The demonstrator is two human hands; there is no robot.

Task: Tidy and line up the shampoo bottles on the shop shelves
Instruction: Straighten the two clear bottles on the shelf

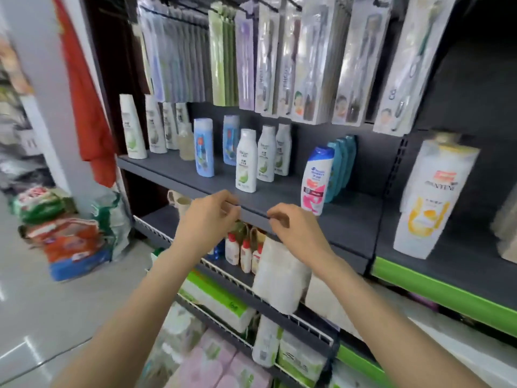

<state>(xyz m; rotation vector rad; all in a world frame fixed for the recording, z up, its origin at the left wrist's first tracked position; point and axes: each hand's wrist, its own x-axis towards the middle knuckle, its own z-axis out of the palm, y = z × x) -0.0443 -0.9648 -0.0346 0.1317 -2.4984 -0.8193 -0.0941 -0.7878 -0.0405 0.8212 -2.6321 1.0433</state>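
Note:
Shampoo bottles stand on a dark grey shelf. White bottles line its far left, with two blue bottles beside them. A row of three white bottles with green leaves stands mid-shelf. To the right is a white and pink bottle in front of teal bottles. A large white bottle with a yellow label stands on the right-hand shelf. My left hand and my right hand hover at the shelf's front edge, fingers loosely curled, holding nothing.
Packaged toothbrushes hang above the shelf. Below it are small bottles, white packs and tissue packs on wire-fronted shelves. Sacks and bags sit on the floor at left, under a red cloth.

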